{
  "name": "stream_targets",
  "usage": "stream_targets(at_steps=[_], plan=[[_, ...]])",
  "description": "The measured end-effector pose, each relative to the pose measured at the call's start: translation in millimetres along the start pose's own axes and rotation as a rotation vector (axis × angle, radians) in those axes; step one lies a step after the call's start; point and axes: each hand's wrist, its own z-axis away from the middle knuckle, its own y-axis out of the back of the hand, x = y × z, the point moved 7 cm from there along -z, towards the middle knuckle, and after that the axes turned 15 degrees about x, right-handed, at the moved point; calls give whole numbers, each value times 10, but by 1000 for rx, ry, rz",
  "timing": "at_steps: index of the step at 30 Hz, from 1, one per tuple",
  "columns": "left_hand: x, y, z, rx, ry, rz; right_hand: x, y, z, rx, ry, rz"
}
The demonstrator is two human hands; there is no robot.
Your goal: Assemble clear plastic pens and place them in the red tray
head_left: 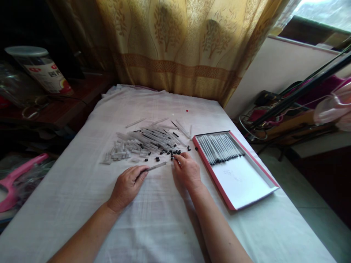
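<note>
My left hand [128, 185] is closed around a clear pen barrel [157, 167], whose free end points right over the cloth. My right hand [188, 169] reaches to the near right edge of the pile, thumb and forefinger pinched at a small black pen plug [172, 158]. Several more black plugs [157, 159] lie scattered between the hands and the pile. Beyond them is a heap of clear pen barrels [153, 137], with clear pen caps [123, 149] gathered at its left. Finer details at the right fingertips are too small to tell.
Right of my right hand lies a shallow red-edged box [246, 188] with a row of assembled-looking pens [221, 148] in its far part. A white cloth [153, 223] covers the table. A patterned curtain [181, 40] hangs behind; a lidded tub [45, 73] stands at left.
</note>
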Motion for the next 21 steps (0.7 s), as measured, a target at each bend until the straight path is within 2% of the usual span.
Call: stream_targets(at_steps=[3,5,9,12,15,18,21], plan=[[-14,-15,4,-16,13,-7,-17,-80,-46,-58,42,75],[-26,-25,12,-29,21,-12,-32,-101,-51,-53,54,60],[-40,-33,22,-40,24,-17,-17,-13,-15,77,-11,-197],[-40,-32,19,-45,32,-19,88,16,84,121,-248,-579],[-20,-35,9,-57,31,-13,139,-90,248,27,-564,-959],[19,-25,-5,-48,-2,-13,110,-185,390,-65,-808,-1185],[56,-17,-10,-44,-40,-15,88,-224,444,-93,-941,-1311]])
